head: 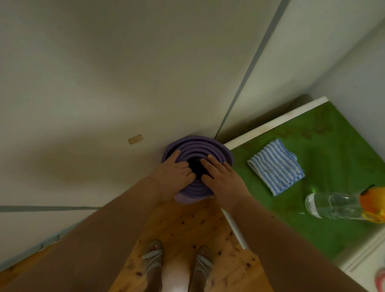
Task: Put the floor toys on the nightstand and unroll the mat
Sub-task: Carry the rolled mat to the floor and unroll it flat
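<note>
A purple rolled mat (pixel 196 146) stands upright on its end in the corner between the white wardrobe and the nightstand, seen from above. My left hand (pixel 175 172) grips its top rim on the left, fingers curled into the roll's hollow. My right hand (pixel 221 180) lies on the rim at the right, fingers reaching over the dark centre hole. The nightstand (pixel 276 120) to the right has a green top. An orange and yellow toy (pixel 376 202) lies at its right edge.
A folded blue-and-white striped cloth (pixel 276 167) and a clear plastic bottle (pixel 330 205) lie on the green top. White wardrobe doors (pixel 102 75) fill the left and far side. My sandalled feet (pixel 177 262) stand on the wooden floor (pixel 183 227).
</note>
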Demonstrator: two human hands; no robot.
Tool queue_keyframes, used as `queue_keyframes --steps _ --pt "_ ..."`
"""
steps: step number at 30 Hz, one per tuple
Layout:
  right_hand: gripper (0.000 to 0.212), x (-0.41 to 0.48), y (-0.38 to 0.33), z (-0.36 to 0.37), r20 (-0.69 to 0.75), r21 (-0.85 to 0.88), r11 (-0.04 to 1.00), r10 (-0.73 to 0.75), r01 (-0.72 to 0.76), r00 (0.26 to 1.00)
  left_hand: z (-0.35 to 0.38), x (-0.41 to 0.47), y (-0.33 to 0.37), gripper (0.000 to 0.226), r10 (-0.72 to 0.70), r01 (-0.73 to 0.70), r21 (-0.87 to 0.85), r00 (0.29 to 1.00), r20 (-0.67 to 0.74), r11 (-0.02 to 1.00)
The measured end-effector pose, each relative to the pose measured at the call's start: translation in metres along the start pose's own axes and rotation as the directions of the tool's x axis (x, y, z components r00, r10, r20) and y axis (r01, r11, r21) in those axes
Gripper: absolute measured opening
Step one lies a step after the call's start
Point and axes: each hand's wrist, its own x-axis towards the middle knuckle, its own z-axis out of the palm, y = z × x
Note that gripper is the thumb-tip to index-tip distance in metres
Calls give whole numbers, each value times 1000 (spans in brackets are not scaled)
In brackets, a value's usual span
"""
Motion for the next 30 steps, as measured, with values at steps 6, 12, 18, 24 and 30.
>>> queue_keyframes --steps 6,12,18,24,30 --pt "71 -25 -23 13 -28 11 989 147 -147 989 5 0 35 41 -69 67 -83 997 -29 994" --pt "52 -23 -23 17 -60 109 967 239 -231 969 12 -8 27 56 22 -25 -29 996 -86 999" --pt "53 -18 -21 16 -88 69 952 305 -299 948 2 -4 -15 46 176 -159 210 982 -66 965" --pt "77 -23 -58 26 -90 142 927 362 -348 928 2 -9 0 28 250 -232 172 964 -94 957" --pt "39 -40 -62 21 -123 260 890 415 -374 902 -8 -21 26 38 196 -184 110 974 -115 977"
